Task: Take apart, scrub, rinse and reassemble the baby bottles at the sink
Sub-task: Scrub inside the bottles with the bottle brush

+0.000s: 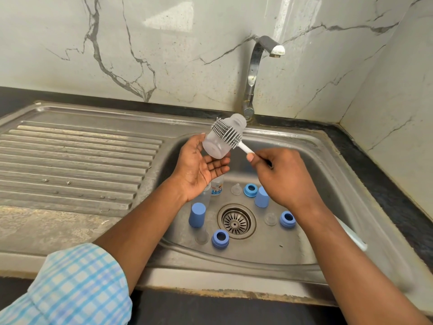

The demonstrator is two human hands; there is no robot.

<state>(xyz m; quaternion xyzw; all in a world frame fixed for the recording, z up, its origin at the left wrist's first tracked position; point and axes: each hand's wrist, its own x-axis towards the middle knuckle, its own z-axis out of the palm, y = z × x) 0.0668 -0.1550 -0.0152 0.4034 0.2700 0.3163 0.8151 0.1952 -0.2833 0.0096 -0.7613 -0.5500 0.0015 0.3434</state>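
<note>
As right hand grips brush, bottle in left hand

Three blue rings, two blue caps, two nipples

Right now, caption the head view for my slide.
Left hand holds a clear bottle; right hand holds a grey brush against it over the sink.
</note>
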